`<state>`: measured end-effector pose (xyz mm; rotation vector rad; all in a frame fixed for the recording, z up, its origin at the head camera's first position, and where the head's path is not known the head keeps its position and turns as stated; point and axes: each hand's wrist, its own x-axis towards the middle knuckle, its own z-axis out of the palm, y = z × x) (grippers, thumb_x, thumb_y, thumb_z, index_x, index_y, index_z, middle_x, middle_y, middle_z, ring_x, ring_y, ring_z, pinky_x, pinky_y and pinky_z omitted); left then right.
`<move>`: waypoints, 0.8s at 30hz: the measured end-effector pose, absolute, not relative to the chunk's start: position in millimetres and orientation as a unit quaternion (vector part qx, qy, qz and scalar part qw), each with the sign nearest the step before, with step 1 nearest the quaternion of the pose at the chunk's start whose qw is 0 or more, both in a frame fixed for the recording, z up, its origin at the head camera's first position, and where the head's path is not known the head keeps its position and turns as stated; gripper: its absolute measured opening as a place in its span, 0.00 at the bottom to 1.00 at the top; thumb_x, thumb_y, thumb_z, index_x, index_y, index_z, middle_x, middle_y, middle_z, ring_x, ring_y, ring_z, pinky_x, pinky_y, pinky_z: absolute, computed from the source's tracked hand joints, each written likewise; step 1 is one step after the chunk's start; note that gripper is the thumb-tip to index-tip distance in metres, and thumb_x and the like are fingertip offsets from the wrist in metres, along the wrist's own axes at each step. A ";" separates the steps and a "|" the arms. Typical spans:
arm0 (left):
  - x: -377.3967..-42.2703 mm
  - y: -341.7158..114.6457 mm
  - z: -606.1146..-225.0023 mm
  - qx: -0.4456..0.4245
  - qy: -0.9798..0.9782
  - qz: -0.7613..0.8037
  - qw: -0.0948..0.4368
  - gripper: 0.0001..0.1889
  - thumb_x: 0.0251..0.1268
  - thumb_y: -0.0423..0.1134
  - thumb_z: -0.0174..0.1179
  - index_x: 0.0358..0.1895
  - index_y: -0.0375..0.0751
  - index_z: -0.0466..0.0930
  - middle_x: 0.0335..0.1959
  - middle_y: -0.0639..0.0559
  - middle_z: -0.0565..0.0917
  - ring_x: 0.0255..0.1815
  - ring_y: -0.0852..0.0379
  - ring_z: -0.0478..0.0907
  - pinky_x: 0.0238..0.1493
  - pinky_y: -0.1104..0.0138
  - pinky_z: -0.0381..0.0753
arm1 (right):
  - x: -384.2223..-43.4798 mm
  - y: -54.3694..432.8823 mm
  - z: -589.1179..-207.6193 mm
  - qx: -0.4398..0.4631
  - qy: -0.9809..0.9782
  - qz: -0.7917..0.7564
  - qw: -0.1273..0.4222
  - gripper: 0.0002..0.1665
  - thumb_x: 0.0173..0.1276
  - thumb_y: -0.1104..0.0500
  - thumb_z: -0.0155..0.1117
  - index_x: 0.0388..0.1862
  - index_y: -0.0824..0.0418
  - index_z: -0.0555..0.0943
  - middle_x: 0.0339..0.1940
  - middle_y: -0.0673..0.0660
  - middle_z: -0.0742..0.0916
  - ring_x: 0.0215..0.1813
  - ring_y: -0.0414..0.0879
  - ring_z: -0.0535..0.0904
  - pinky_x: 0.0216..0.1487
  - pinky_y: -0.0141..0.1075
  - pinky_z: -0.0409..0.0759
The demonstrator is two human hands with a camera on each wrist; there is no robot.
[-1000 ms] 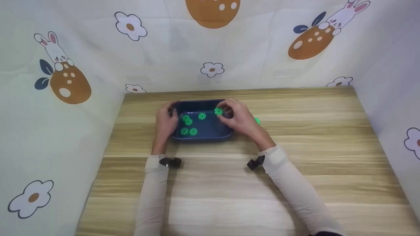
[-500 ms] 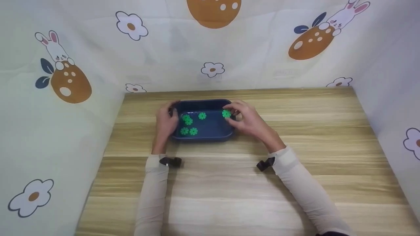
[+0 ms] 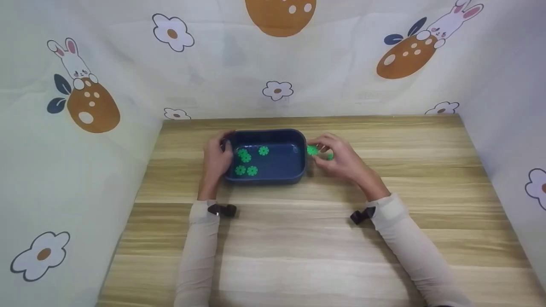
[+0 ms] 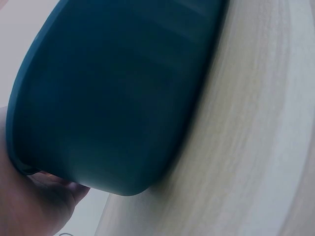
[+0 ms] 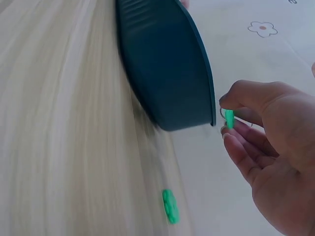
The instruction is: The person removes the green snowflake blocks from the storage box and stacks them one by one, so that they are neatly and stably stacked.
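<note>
A dark blue rectangular bin (image 3: 279, 164) stands on the wooden table, several green snowflake discs (image 3: 252, 171) lying in its left half. My left hand (image 3: 216, 158) grips the bin's left end, thumb over the rim; the left wrist view shows the bin's outer wall (image 4: 108, 88) with part of the hand beside it. Just outside the right end, my right hand (image 3: 341, 160) pinches a green snowflake disc (image 3: 312, 150) between thumb and fingertips. In the right wrist view this held disc (image 5: 229, 119) appears edge-on, near the bin's rim.
Another green snowflake disc (image 5: 170, 206) lies on the table right of the bin, partly hidden by the right hand in the head view. Behind the table hangs a pale cloth (image 3: 226, 64) printed with rabbits and flowers; similar cloth flanks both sides.
My right hand has moved right, from over the bin's right part to outside its right end, still pinching the disc. The left hand and the bin have stayed in place.
</note>
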<state>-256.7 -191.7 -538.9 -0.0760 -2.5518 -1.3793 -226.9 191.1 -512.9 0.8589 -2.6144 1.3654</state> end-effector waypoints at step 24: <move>-259.3 -192.9 -541.3 -0.027 -0.875 -0.468 0.125 0.21 0.76 0.25 0.53 0.65 0.36 0.85 0.65 0.37 0.87 0.70 0.41 0.82 0.76 0.50 0.79 | -234.8 250.4 -531.1 0.207 -0.900 0.378 -0.062 0.23 0.69 0.62 0.78 0.61 0.66 0.87 0.53 0.63 0.87 0.55 0.57 0.84 0.60 0.51 0.85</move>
